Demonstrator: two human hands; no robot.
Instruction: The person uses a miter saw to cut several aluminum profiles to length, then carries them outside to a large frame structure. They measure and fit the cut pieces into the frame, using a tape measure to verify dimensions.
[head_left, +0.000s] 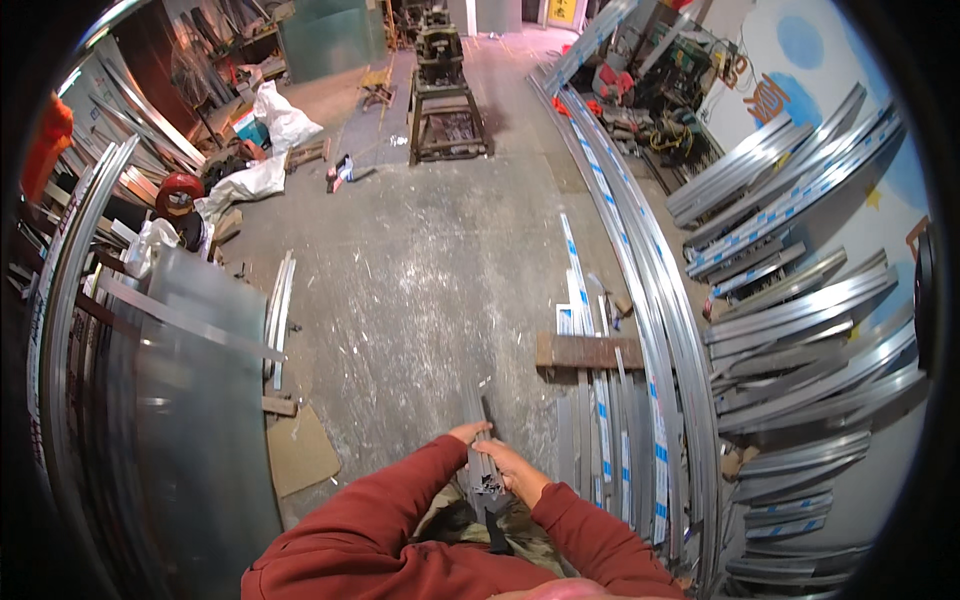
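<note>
Grey metal stock [486, 466] sits clamped in the fingers of a worker's left hand [467, 432] and right hand [516, 470], its near end just bodyward of the grip, the rest reaching beyond the fingers. To their right, a brown block [590, 352] lies across metal strips [585, 440]; to their left, a tan sheet [303, 450] lies on the concrete floor [400, 290].

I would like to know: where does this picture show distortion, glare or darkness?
Head view: the long metal profiles on the right bow strongly; head view: bright glare streaks them; head view: the corners go black, and the far floor looks pinkish.
</note>
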